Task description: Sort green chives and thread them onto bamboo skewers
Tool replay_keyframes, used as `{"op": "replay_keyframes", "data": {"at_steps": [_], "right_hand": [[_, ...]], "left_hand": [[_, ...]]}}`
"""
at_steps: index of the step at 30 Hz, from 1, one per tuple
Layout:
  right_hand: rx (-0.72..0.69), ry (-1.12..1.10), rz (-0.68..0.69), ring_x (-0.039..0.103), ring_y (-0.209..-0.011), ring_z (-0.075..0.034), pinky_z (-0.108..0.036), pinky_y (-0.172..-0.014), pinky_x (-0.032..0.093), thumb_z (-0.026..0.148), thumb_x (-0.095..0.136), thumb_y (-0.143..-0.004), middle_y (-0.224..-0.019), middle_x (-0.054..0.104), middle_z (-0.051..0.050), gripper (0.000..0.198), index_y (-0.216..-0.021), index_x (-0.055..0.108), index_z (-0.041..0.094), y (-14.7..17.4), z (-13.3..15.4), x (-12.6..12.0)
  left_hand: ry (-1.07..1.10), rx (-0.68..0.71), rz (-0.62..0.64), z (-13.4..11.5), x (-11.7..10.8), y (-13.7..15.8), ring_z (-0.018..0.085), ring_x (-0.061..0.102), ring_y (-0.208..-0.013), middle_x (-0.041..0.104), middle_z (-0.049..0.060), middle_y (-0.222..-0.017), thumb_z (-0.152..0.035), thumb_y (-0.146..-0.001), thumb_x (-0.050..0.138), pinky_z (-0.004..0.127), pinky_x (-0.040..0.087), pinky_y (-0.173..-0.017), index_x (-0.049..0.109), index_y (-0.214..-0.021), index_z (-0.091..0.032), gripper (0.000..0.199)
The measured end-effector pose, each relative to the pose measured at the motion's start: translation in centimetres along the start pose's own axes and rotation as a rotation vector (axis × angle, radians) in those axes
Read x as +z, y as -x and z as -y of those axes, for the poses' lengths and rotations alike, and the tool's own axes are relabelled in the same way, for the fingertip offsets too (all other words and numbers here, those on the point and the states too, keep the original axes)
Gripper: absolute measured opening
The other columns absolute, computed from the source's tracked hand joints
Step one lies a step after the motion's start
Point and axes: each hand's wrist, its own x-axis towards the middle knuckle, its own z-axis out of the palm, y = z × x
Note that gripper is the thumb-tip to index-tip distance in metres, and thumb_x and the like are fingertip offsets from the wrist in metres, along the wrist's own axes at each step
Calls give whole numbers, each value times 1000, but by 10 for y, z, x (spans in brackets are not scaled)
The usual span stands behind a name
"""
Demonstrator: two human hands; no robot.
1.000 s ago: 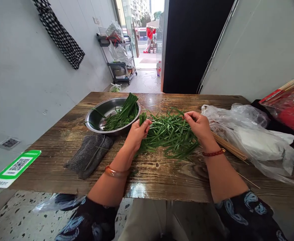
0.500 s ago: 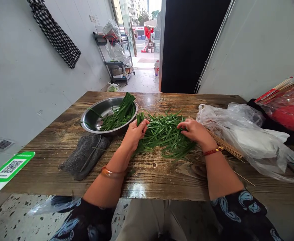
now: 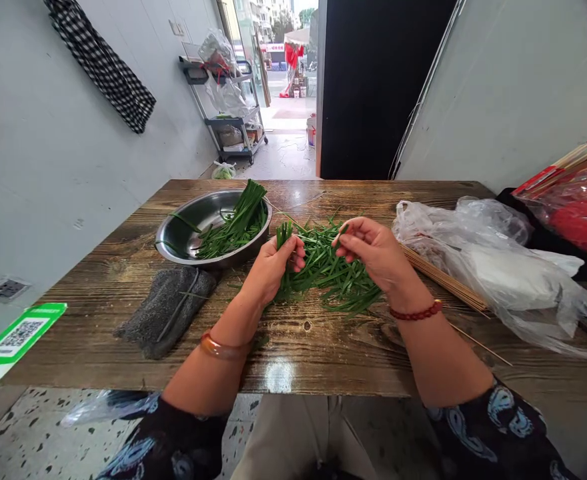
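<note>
"Gripping a green bunch point(image 3: 284, 233) in our left hand point(image 3: 272, 267), we pinch 1 blade point(image 3: 343, 230) in our right hand point(image 3: 371, 252). What could slip?"

"That blade: it looks thin, so our fingertips could drop it onto the loose pile point(image 3: 346, 283) at 12 o'clock on our worktop point(image 3: 303, 360)."

"And the green bunch?"

"If our left hand slackens, it could slide out and fan apart. Pulling at the tangled pile could drag strays toward the sticks point(image 3: 443, 283) at 1 o'clock or the bowl point(image 3: 181, 230) at 11 o'clock."
</note>
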Motion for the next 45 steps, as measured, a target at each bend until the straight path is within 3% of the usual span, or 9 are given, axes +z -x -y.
{"op": "replay_keyframes", "data": {"at_steps": [4,7,9,13,18,25,30,37,45], "right_hand": [[-28,42,90,61,-63,-12,-25,-55,47,35,70,-75,-71,61,3,20,-81,58,21,8,-9,27],[-132,288,28,57,-62,-12,-26,-60,47,29,66,-78,-72,61,2,9,-78,60,21,10,-17,36],[-205,449,9,57,-67,-13,-26,-64,47,26,63,-79,-76,62,1,5,-77,63,21,8,-19,34],[-184,626,104,59,-72,-14,-25,-66,45,27,58,-84,-79,67,0,16,-93,69,20,0,-12,5],[-108,1100,48,60,-77,-17,-28,-69,42,18,52,-85,-87,70,-5,21,-91,72,21,-7,-9,-55],[-49,1335,292,55,-81,-17,-25,-71,41,4,58,-69,-92,63,-4,36,-96,72,23,-10,-36,-85],[-94,1274,175,56,-77,-16,-27,-71,42,12,58,-76,-94,61,-6,18,-85,71,19,-12,-41,-76],[-269,983,-55,60,-74,-19,-33,-74,47,30,56,-83,-91,70,-6,19,-91,70,19,-9,-27,-42],[-132,538,-220,60,-69,-17,-29,-64,46,40,61,-81,-80,70,-4,28,-91,70,16,-11,-39,-30]], "left_hand": [[58,-112,134,-2,9,6,13,64,-65,65,3,-73,-48,-78,68,26,54,-67,59,-86,-13,37],[29,-143,200,-3,14,9,10,59,-54,62,1,-66,-50,-77,69,23,50,-55,57,-85,-14,38],[-9,-140,209,-3,14,9,6,48,-45,55,-3,-59,-50,-77,69,17,38,-43,56,-81,-15,38],[-3,-153,137,-4,8,5,1,30,-41,43,-7,-56,-47,-76,71,14,19,-37,59,-82,-14,36],[10,-130,93,-6,4,4,1,27,-43,39,-7,-58,-48,-73,73,15,19,-39,59,-83,-13,39],[61,-79,6,-9,2,3,1,26,-41,38,-8,-56,-46,-76,70,15,18,-38,56,-82,-14,35],[131,39,-110,-24,-13,3,2,26,-40,37,-8,-55,-42,-78,68,15,18,-37,55,-81,-15,29],[123,161,-236,-48,-26,14,2,26,-39,37,-7,-54,-41,-83,63,17,18,-38,55,-80,-16,26],[-33,210,-297,-35,-29,7,5,26,-43,37,-7,-53,-41,-83,59,19,17,-42,58,-81,-17,24]]}}
